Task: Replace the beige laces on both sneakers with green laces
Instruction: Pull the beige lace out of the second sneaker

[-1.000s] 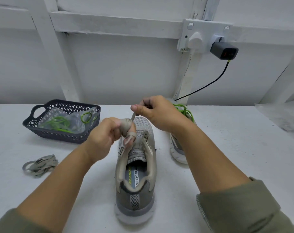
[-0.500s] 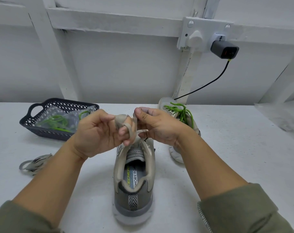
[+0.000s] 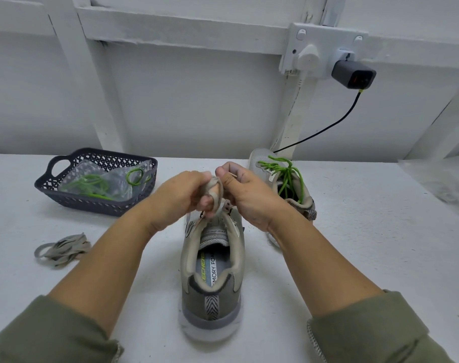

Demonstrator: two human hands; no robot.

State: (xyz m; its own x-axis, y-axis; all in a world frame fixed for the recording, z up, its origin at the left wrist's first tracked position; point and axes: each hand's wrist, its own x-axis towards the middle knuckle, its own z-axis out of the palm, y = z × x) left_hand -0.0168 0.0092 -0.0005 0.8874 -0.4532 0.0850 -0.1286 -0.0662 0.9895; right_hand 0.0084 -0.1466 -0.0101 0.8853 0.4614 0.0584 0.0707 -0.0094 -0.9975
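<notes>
Now, left hand (image 3: 181, 195) and right hand (image 3: 252, 199) tight around beige lace (image 3: 214, 183).

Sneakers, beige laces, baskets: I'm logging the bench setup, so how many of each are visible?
Sneakers: 2
Beige laces: 2
Baskets: 1
Total: 5

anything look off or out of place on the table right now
Nothing spilled or damaged. The far sneaker sits at an angle to the near sneaker, its green lace loose and untied. A removed beige lace lies bundled loose on the table at left.
</notes>
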